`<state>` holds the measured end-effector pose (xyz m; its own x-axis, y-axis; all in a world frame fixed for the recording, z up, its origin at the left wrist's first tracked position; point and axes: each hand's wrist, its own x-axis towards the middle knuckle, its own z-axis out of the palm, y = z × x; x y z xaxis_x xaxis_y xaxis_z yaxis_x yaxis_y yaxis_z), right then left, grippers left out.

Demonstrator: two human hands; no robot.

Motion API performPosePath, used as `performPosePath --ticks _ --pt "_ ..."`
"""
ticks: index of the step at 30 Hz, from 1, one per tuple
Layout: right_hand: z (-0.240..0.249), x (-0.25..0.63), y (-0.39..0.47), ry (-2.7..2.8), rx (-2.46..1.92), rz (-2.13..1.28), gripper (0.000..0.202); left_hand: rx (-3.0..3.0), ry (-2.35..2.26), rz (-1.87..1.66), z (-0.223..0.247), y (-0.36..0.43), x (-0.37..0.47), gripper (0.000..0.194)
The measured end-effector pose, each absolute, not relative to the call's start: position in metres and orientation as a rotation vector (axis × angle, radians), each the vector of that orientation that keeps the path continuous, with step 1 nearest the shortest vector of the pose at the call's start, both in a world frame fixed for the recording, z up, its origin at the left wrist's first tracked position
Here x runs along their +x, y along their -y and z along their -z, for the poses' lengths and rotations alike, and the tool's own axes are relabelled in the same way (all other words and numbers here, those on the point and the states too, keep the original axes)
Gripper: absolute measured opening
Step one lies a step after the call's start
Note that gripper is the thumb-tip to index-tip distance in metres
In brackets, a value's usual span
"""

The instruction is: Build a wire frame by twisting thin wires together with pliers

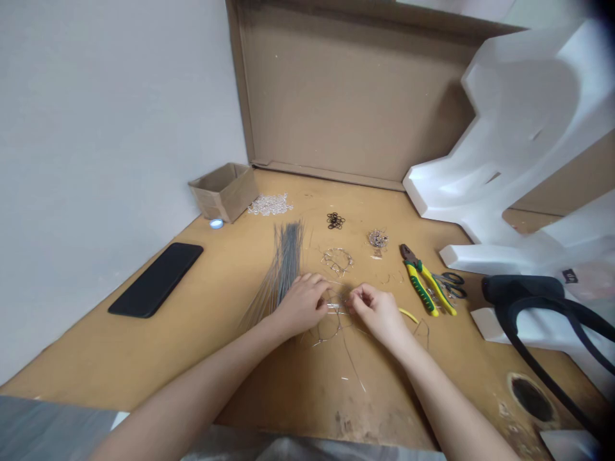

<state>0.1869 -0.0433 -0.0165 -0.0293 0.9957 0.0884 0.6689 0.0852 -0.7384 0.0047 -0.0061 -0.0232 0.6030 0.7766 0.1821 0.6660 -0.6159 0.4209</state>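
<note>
Between my two hands lies a thin wire frame (327, 330) with looped, bent strands, low over the table. My left hand (305, 302) is closed at its left side, fingers curled around thin wire. Facing it, my right hand (377, 312) pinches the wire at the right side, thumb and forefinger together. A bundle of straight grey wires (288, 259) lies just behind and left of my left hand. Beyond the hands rests a bent wire ring (338, 260). The exact wire ends in my fingers are too fine to make out.
Pliers with yellow-green handles (423, 282) and scissors (451, 283) lie at right. Farther back are black rings (335, 221), a small wire cluster (378, 239), clear beads (270, 204) and a cardboard box (225, 192). A phone (156, 280) lies left; white foam (519, 128) stands right.
</note>
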Motion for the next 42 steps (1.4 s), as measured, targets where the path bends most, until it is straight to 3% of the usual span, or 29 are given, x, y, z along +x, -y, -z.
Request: performPosePath --ticks 9,16,20,27,33,37,39,42 --pt "0.015 0.186 0.045 1.930 -1.766 -0.602 0.018 2.571 -1.076 -0.438 0.027 0.004 0.005 0.007" --pt "0.009 0.188 0.042 1.982 -1.781 -0.510 0.014 2.586 -1.151 -0.458 0.026 0.004 0.004 0.013" --pt "0.012 0.188 0.041 1.960 -1.755 -0.529 0.014 2.650 -1.190 -0.412 0.026 0.006 0.005 0.006" --pt "0.019 0.191 0.037 1.804 -1.633 -0.669 0.014 2.714 -1.130 -0.480 0.022 0.004 0.007 0.012" --pt "0.014 0.187 0.039 1.513 -1.433 -1.198 0.018 2.660 -1.118 -0.683 0.019 0.003 0.006 0.014" --pt "0.007 0.184 0.046 1.635 -1.390 -1.056 0.016 2.459 -1.066 -0.842 0.019 0.005 0.006 0.009" --pt "0.002 0.183 0.049 1.727 -1.403 -0.920 0.017 2.207 -1.052 -0.894 0.021 0.005 0.007 0.016" --pt "-0.005 0.182 0.051 1.846 -1.415 -0.763 0.017 1.742 -0.990 -0.850 0.023 0.002 0.008 0.046"
